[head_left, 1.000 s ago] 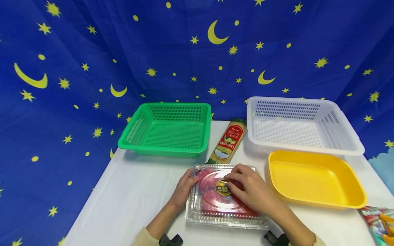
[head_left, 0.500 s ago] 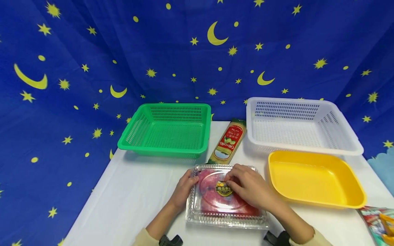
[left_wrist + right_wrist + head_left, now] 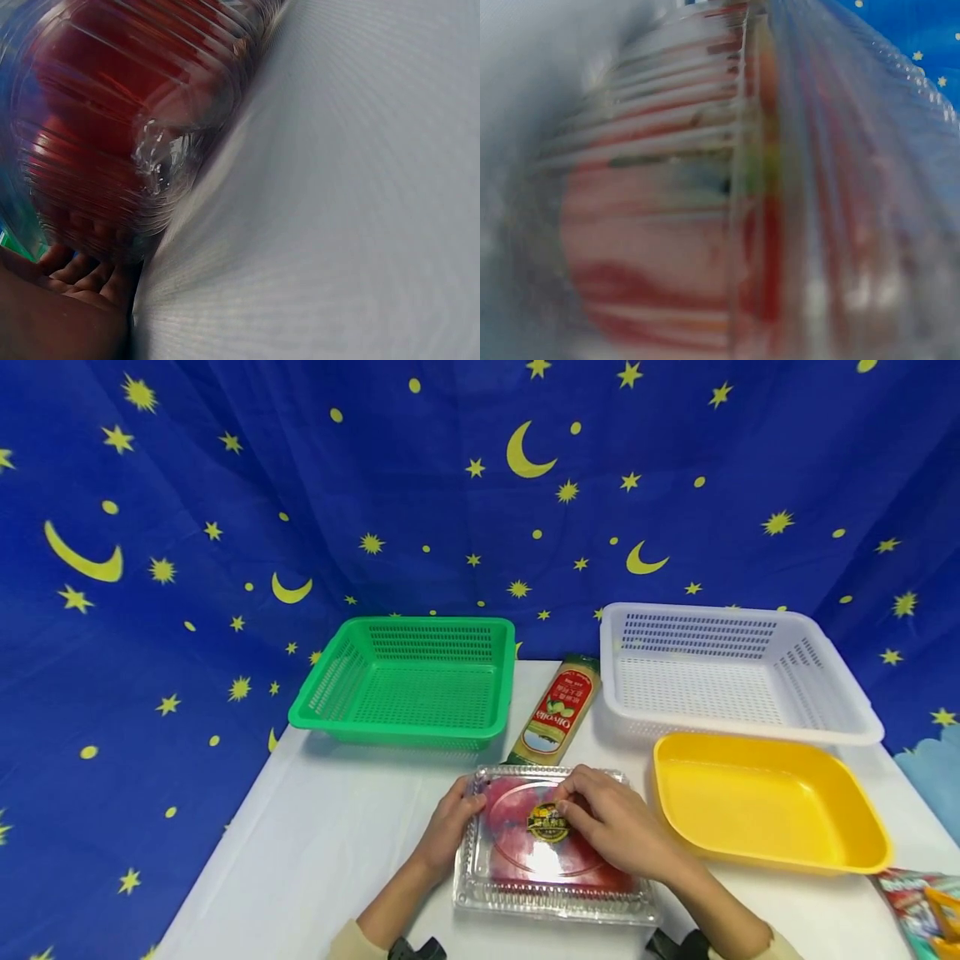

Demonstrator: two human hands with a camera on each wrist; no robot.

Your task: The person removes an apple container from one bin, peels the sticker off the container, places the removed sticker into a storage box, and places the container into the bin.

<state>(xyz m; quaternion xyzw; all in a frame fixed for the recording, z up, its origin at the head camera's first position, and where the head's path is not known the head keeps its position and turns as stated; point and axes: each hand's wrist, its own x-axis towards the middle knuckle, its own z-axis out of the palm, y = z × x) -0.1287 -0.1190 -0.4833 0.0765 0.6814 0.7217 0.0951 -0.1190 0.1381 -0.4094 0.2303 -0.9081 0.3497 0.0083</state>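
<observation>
A clear plastic clamshell box (image 3: 555, 902) with red, apple-like fruit inside lies on the table. On its lid is a round black-and-gold sticker (image 3: 547, 828). My left hand (image 3: 447, 827) grips the box's left side, its thumb over the lid's edge. The left wrist view shows the curled fingers (image 3: 82, 274) against the ribbed wall of the box. My right hand (image 3: 615, 818) is over the lid, thumb and forefinger pinching at the sticker's upper right edge; the exact contact is small. The right wrist view is blurred and shows only the box's ribbed side (image 3: 660, 225).
Behind the box lies a pasta packet (image 3: 558, 714) with a red label. A green basket (image 3: 405, 731) stands at the back left and a white basket (image 3: 742, 727) at the back right. A yellow tray (image 3: 772, 852) is right of the box, with a colourful packet (image 3: 911, 902) beyond.
The right hand has shifted slightly right at the sticker, its fingertips drawn closer to the sticker's edge. The left hand and the box stay in place; the head view has tilted slightly.
</observation>
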